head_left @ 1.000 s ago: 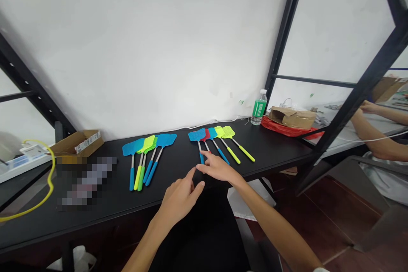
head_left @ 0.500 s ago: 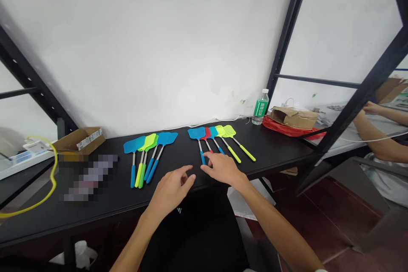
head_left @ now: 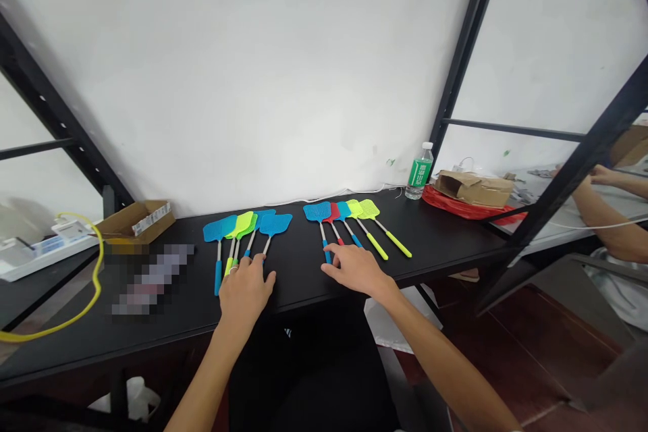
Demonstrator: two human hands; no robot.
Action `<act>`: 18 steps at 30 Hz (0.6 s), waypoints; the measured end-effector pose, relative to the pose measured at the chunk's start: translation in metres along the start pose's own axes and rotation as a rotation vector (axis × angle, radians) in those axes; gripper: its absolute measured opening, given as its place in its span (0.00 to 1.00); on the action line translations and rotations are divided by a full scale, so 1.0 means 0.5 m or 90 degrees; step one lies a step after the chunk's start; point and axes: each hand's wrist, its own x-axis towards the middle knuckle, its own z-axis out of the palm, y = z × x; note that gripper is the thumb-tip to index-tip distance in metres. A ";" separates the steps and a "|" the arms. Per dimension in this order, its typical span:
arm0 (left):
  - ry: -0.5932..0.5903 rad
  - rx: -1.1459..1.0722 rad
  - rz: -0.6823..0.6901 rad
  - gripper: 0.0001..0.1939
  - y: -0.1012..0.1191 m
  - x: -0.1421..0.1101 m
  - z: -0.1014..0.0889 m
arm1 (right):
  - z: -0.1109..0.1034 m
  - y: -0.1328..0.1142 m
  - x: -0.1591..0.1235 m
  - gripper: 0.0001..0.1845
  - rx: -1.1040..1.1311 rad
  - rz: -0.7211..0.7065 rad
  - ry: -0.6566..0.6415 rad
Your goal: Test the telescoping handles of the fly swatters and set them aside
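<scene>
Two groups of fly swatters lie on the black table point(head_left: 288, 263). In the left group, blue, yellow and green swatters overlap at their heads. My left hand point(head_left: 246, 287) lies over the handles there, fingers stretched and thumb apart, touching them and hiding their lower ends. The rightmost blue fly swatter point(head_left: 276, 223) of this group is turned slightly outward. My right hand point(head_left: 357, 268) rests at the lower end of a blue fly swatter point(head_left: 317, 212) in the right group, thumb and forefinger apart. Beside it fan out a red fly swatter point(head_left: 335, 213), another blue one and two yellow ones point(head_left: 369, 208).
An open cardboard box point(head_left: 146, 223) and a blurred-out item point(head_left: 154, 277) are at the left, near a yellow cable point(head_left: 96, 283) and a power strip point(head_left: 45, 253). At the right stand a water bottle point(head_left: 419, 172) and a torn carton point(head_left: 473, 187) on red plastic. Another person's arm point(head_left: 602, 212) shows far right.
My left hand has moved left onto the handles of the left group. The rightmost blue swatter there has shifted right, apart from its neighbour. My right hand has stayed nearly still.
</scene>
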 end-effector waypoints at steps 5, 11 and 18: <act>-0.068 -0.017 -0.035 0.22 0.006 0.003 0.008 | 0.004 0.009 0.007 0.22 0.018 0.012 0.020; 0.027 -0.030 -0.025 0.21 0.016 -0.007 -0.018 | 0.018 0.027 0.032 0.20 0.227 -0.026 0.073; 0.152 -0.187 0.139 0.17 0.066 -0.034 -0.054 | 0.027 0.020 0.048 0.30 0.745 0.017 0.004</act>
